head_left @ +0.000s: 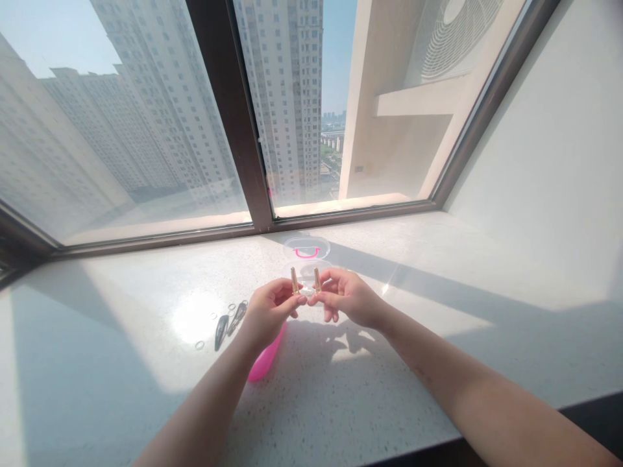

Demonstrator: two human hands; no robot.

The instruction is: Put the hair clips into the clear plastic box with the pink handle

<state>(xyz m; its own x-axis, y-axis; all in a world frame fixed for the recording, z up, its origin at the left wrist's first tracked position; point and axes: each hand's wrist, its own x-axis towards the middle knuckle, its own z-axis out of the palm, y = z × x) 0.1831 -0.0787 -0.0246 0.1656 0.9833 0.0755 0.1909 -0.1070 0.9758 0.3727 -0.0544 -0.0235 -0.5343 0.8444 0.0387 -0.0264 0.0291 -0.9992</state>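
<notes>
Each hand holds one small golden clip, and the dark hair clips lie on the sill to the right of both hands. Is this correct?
Not quite. In the head view the dark hair clips lie on the sill left of the left hand and right hand; each holds one small golden clip.

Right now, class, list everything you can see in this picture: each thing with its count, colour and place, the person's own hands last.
gold clips: two, gold, upright, one pinched in each hand
clear case: one, clear with a pink handle, on the sill behind the hands
pink object: one, pink, on the sill, partly hidden under the left forearm
dark clips: two, dark, flat on the sill left of the hands
small rings: several, colour unclear, scattered round the dark clips
sill: one, white speckled
window frame: one, dark brown, behind the sill
tower blocks: several, pale, outside
left hand: one, holding a clip
right hand: one, holding a clip
</notes>
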